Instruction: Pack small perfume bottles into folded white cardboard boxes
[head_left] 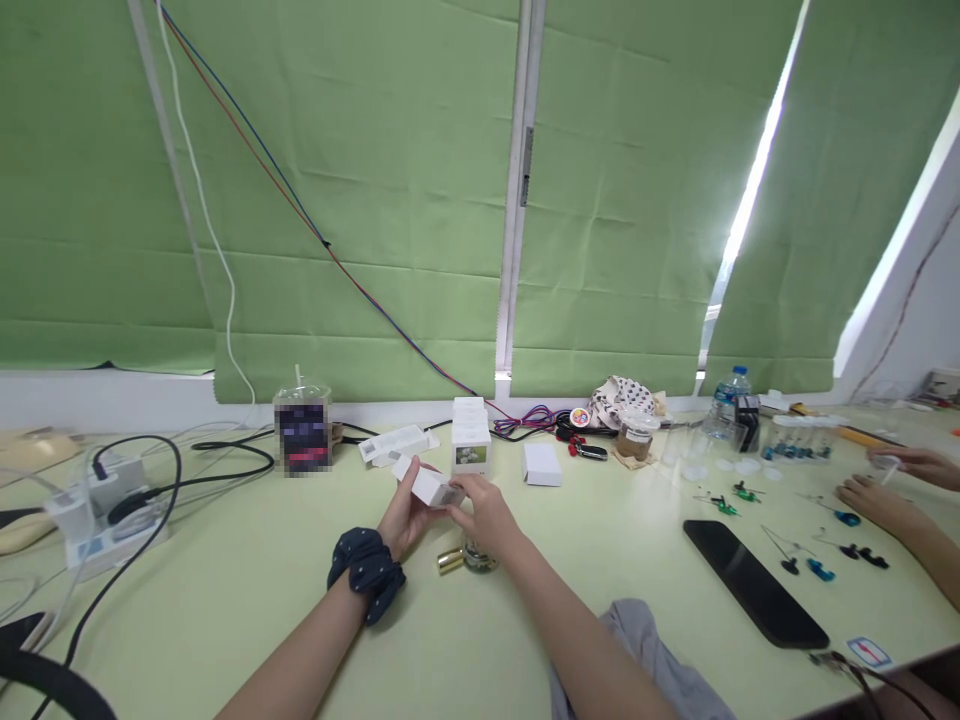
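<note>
small box [430,487]: matt white card | cap [450,560]: shiny gold metal | phone [754,582]: glossy black | table [247,580]: smooth matt

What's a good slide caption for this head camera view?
Both hands, left hand and right hand, hold a small white box above a pale green table.

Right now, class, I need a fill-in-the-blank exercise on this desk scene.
1. Both hands hold a small white ____.
2. The left hand has a dark ____ on its wrist.
3. The right hand hides part of a glass bottle beside a ____-coloured cap.
4. The blinds are ____.

box; scrunchie; gold; green
</note>
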